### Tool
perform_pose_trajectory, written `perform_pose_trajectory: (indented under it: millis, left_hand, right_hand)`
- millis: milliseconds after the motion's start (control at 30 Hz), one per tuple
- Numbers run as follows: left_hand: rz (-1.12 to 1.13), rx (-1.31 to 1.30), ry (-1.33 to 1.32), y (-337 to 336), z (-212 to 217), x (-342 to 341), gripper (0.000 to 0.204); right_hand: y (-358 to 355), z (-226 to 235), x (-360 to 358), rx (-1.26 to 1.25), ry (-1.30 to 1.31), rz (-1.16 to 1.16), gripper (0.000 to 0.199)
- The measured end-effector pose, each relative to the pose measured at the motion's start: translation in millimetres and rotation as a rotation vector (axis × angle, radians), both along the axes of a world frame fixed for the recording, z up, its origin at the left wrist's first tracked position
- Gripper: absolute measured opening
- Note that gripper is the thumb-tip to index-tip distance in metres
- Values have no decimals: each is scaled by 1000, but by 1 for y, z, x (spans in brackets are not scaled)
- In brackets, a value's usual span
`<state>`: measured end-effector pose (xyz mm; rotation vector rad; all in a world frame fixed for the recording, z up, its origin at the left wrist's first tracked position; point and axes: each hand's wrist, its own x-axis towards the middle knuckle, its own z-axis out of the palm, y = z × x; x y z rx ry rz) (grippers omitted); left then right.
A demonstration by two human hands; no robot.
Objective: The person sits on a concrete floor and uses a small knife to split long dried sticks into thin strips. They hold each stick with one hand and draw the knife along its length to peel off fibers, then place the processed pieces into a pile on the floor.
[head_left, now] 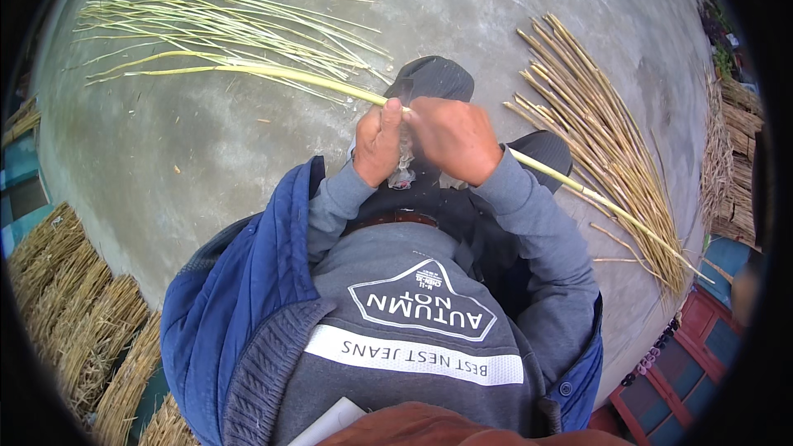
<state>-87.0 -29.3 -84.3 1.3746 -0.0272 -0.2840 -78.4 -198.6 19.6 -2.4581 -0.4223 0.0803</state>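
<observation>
A long pale green plant stalk (326, 83) crosses in front of me, slanting from the upper left down to the lower right. My left hand (378, 142) is closed round it, thumb up along its side. Close beside it on the right, my right hand (457, 137) also grips the stalk, its back toward me and slightly blurred; its fingertips are hidden. The stalk's forked thin end lies out at the left. Its other end passes under my right forearm and over my knee. Crumpled greyish scraps (402, 167) hang below my hands.
Thin peeled green stalks (223, 21) lie fanned on the concrete floor (239, 206) at the upper left. A bundle of thicker brownish stalks (599, 132) lies at the right. Dry straw bundles (83, 314) stand at the lower left. A red-framed door or window (677, 372) shows at the lower right.
</observation>
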Motion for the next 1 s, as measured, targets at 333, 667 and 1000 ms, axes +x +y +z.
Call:
perform_pose_trajectory:
  millis: [333, 667, 1000]
  left_hand:
    - [336, -129, 182, 19, 41, 41, 51]
    - [140, -119, 183, 13, 12, 27, 49]
    - [243, -73, 132, 14, 17, 24, 49]
  right_hand:
    - [-23, 18, 2, -28, 77, -57, 26]
    - [-23, 13, 3, -105, 62, -95, 25]
    - [-18, 8, 7, -51, 188, -83, 25]
